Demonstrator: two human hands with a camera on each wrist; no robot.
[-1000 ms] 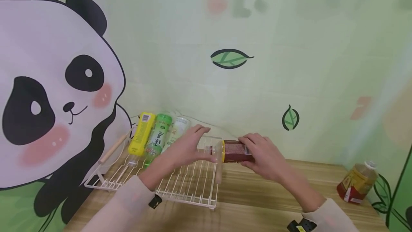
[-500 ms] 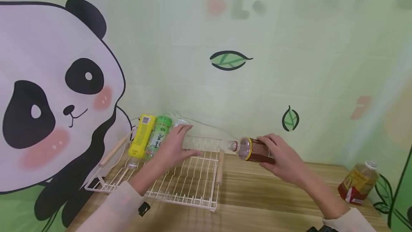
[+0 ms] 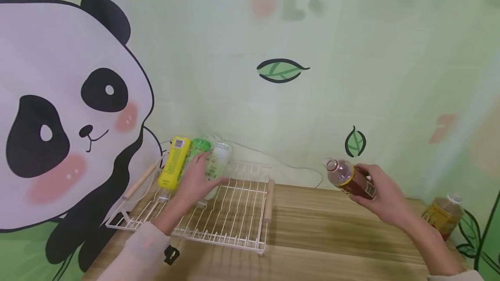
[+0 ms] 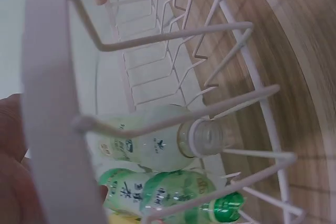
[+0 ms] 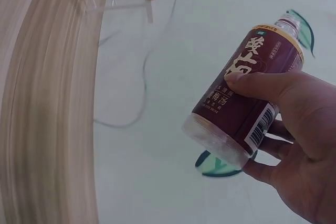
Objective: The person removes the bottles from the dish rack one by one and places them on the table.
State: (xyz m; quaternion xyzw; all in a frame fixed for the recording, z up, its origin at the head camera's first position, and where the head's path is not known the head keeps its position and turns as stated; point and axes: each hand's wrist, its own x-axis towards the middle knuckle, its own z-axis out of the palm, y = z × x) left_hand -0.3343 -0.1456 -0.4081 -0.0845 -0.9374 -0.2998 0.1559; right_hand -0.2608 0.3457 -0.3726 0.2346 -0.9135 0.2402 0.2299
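A drink bottle with a dark red label and yellow band (image 3: 356, 180) is gripped by my right hand (image 3: 384, 198) above the right side of the table. Its neck tilts up and left, and the right wrist view shows the thumb across the label. My left hand (image 3: 195, 181), thumb spread from the fingers, lies over the white wire rack (image 3: 234, 211) and holds nothing. Behind it leans a green-capped bottle (image 4: 173, 195), partly hidden by the hand in the head view. A pale bottle (image 3: 219, 159) stands beside it; a yellow bottle (image 3: 173, 164) is to their left.
Another bottle with a yellow and red label (image 3: 443, 214) stands at the table's right end, partly behind my right forearm. The rack has wooden handles (image 3: 268, 200) on its sides. A printed cloth (image 3: 312, 107) hangs behind the wooden table (image 3: 312, 229).
My right hand has carried the dark red bottle away from the rack to the right, tilting its neck upward. My left hand has drawn back left, over the leaning bottles.
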